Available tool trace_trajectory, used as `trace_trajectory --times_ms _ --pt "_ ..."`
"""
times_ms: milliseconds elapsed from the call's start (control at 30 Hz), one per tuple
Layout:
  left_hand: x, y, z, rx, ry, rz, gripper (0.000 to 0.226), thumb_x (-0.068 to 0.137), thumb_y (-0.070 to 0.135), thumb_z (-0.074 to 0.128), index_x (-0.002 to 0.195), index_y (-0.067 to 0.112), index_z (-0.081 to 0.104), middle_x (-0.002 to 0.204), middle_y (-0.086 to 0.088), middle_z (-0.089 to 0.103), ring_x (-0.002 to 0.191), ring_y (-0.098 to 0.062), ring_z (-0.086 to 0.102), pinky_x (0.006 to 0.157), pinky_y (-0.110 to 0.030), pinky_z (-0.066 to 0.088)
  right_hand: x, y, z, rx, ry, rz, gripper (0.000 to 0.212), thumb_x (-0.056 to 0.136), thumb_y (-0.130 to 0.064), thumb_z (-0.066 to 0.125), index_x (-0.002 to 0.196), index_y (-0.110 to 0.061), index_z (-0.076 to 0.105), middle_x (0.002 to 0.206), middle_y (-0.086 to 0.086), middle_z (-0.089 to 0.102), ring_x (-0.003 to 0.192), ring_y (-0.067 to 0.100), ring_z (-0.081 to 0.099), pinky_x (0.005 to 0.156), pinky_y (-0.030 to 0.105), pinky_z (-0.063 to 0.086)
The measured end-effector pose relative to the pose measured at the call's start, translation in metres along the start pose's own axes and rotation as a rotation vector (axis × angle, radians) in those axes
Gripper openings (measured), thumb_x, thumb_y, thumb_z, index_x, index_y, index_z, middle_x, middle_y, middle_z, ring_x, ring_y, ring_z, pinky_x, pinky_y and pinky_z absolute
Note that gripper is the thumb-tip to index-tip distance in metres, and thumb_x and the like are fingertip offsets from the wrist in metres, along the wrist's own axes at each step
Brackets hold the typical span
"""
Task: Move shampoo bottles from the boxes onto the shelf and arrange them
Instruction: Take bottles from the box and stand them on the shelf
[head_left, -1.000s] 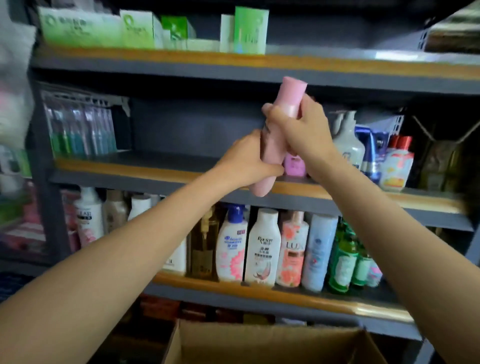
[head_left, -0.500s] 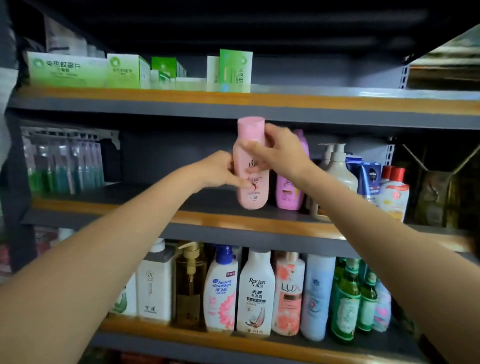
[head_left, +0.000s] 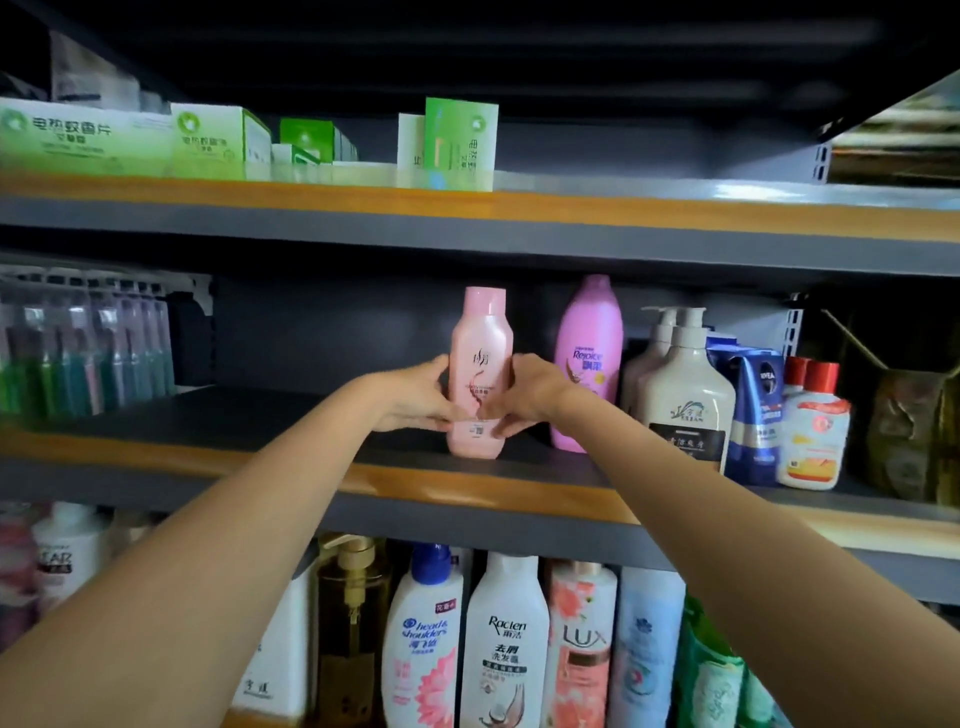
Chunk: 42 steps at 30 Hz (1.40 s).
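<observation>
I'm setting the stock on the grey metal shelf with the orange front strip (head_left: 467, 480), middle tier. The tall pale pink plastic shampoo bottle (head_left: 480, 364) stands upright there, left of the purple Rejoice bottle (head_left: 589, 358) and apart from it. My left hand (head_left: 415, 397) and right hand (head_left: 522, 397) clasp its lower body from either side. I'd square the label forward and release gently so it doesn't tip.

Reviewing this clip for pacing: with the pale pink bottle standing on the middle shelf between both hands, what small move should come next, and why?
Probably let go: the pale pink bottle stands upright on the middle shelf, label forward, beside the purple bottle. Left hand and right hand both grip it.
</observation>
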<state>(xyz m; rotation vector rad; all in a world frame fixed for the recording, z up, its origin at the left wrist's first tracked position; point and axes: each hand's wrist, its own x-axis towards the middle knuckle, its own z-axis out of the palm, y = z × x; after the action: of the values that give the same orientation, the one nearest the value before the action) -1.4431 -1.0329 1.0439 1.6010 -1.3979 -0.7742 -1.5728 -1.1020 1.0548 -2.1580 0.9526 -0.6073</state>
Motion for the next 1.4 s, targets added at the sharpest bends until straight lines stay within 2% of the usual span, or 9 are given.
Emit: trace_trajectory --times_ms 133,333,467,667,833,933,1100,1233,1400 --pt "0.021 -0.008 0.002 0.030 0.160 -0.026 0.074 0.085 -0.011 0.056 0.145 0.020 0.027 0.125 -0.013 0.055 0.113 -0.023 0.056 0.092 -0.031 0.049 0.021 -0.002 0.008 -0.020 0.087 0.036 0.023 0.080 0.000 0.068 0.084 -0.008 0.047 0.109 0.019 0.062 0.090 0.035 0.069 0.077 0.032 0.056" --pt "0.052 -0.014 0.007 0.364 0.437 -0.040 0.057 0.084 -0.004 0.058 0.136 0.011 0.039 0.131 -0.013 0.050 0.116 -0.029 0.053 0.095 -0.041 0.049 0.050 -0.002 0.016 -0.177 0.133 0.026 0.022 0.085 -0.007 0.064 0.078 -0.010 0.043 0.076 0.009 0.065 0.057 0.018 0.063 0.080 0.033 0.057" --pt "0.056 -0.012 0.007 0.455 0.469 -0.091 0.051 0.086 0.002 0.059 0.133 0.013 0.042 0.131 -0.009 0.050 0.115 -0.027 0.054 0.096 -0.039 0.049 0.063 0.001 0.021 -0.153 0.162 0.055 0.024 0.086 -0.007 0.064 0.075 -0.009 0.042 0.098 0.018 0.067 0.057 0.021 0.064 0.065 0.029 0.057" --pt "0.045 -0.006 -0.002 0.689 0.481 -0.093 0.056 0.088 0.004 0.049 0.141 0.016 0.033 0.138 -0.011 0.046 0.124 -0.030 0.047 0.098 -0.034 0.042 0.060 0.001 0.027 -0.168 0.210 0.076 0.027 0.090 -0.012 0.058 0.070 -0.010 0.040 0.105 0.016 0.068 0.085 0.029 0.071 0.075 0.030 0.058" --pt "0.030 -0.005 -0.002 0.425 0.311 -0.090 0.068 0.090 0.008 0.053 0.147 0.023 0.020 0.136 -0.005 0.049 0.119 -0.027 0.050 0.094 -0.036 0.049 0.054 0.000 0.033 -0.336 0.179 0.090 0.031 0.093 -0.013 0.052 0.065 -0.011 0.039 0.103 0.013 0.069 0.081 0.027 0.070 0.034 0.016 0.040" --pt "0.027 -0.011 -0.005 0.409 0.225 -0.139 0.081 0.090 0.001 0.050 0.150 0.030 0.003 0.145 -0.002 0.041 0.125 -0.023 0.044 0.097 -0.035 0.047 0.057 0.000 0.034 -0.376 0.181 0.104 0.032 0.093 -0.013 0.054 0.066 -0.011 0.037 0.074 0.008 0.065 0.087 0.025 0.070 0.040 0.019 0.039" --pt "0.027 -0.019 -0.008 0.396 0.191 -0.149 0.089 0.087 -0.005 0.052 0.149 0.035 0.000 0.147 -0.004 0.038 0.127 -0.023 0.042 0.100 -0.036 0.044 0.065 0.002 0.034 -0.448 0.168 0.077 0.035 0.090 -0.020 0.061 0.067 -0.013 0.035 0.017 -0.009 0.035 0.050 0.008 0.057 0.031 0.015 0.034" --pt "0.023 -0.014 -0.005 0.457 0.227 -0.105 0.085 0.088 -0.003 0.052 0.150 0.029 0.003 0.144 -0.008 0.041 0.125 -0.026 0.045 0.101 -0.037 0.041 0.065 0.002 0.035 -0.484 0.174 0.063 0.029 0.090 -0.021 0.059 0.071 -0.013 0.039 0.023 -0.006 0.044 0.033 0.006 0.054 0.034 0.013 0.036" --pt "-0.004 -0.004 0.003 0.626 0.492 0.111 0.059 0.090 0.009 0.051 0.143 0.024 0.030 0.132 -0.008 0.052 0.120 -0.028 0.050 0.097 -0.038 0.043 0.030 -0.005 0.015 -0.436 0.271 -0.061 0.010 0.087 -0.008 0.055 0.081 -0.004 0.061 0.089 0.015 0.070 0.076 0.030 0.070 0.082 0.037 0.057"
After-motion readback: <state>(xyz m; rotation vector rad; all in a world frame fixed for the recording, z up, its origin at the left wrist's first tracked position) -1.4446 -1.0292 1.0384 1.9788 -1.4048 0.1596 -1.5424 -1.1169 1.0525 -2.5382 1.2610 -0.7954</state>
